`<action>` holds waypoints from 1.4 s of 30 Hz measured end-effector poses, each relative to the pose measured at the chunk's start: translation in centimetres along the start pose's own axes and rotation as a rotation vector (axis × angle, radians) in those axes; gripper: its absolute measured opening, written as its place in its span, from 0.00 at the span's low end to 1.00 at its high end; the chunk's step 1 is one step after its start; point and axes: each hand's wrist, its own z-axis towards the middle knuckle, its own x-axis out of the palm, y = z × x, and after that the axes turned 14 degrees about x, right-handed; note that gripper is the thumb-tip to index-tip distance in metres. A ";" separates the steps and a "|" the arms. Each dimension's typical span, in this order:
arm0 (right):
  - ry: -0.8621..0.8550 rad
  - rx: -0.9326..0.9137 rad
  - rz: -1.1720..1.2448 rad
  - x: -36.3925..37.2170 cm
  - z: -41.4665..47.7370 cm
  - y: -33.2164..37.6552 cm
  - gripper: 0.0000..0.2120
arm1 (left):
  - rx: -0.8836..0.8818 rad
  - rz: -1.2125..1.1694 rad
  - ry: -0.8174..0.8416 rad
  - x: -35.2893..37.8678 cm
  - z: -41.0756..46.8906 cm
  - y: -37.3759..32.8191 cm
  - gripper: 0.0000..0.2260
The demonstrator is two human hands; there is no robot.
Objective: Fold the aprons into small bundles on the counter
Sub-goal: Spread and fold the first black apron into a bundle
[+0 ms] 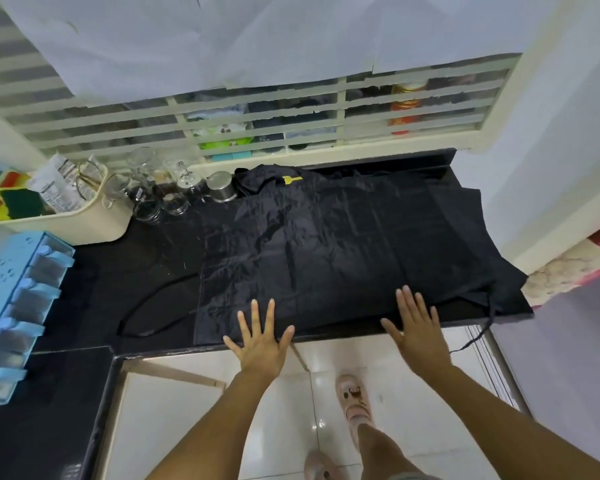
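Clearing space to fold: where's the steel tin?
Head view: the steel tin stands at the back of the counter, glass jars to its left, black apron to its right.

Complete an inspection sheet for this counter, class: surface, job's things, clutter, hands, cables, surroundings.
Surface: black counter, glossy, largely covered.
Job's things: black apron spread flat, unfolded; tie trailing left; dark cloth bunched behind it, perhaps another apron.
Clutter: cream basket, glass jars, steel tin, blue rack, all at the left.
Hands: left hand and right hand both open, fingers straight on the apron's near edge.
Cables: nothing seen.
Surroundings: louvred window partly papered over; white tiled floor.
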 end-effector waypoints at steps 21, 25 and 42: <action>0.150 -0.331 -0.483 -7.8 6.4 -0.7 0.40 | 0.348 0.127 -0.141 -0.5 1.7 -0.8 0.39; 0.115 -0.318 -0.420 -9.7 7.0 -0.1 0.32 | 0.329 0.144 -0.219 -0.3 2.4 -1.2 0.34; 0.403 -0.159 -0.409 -20.7 5.3 -1.1 0.11 | 0.258 0.117 0.394 -18.3 1.5 2.7 0.09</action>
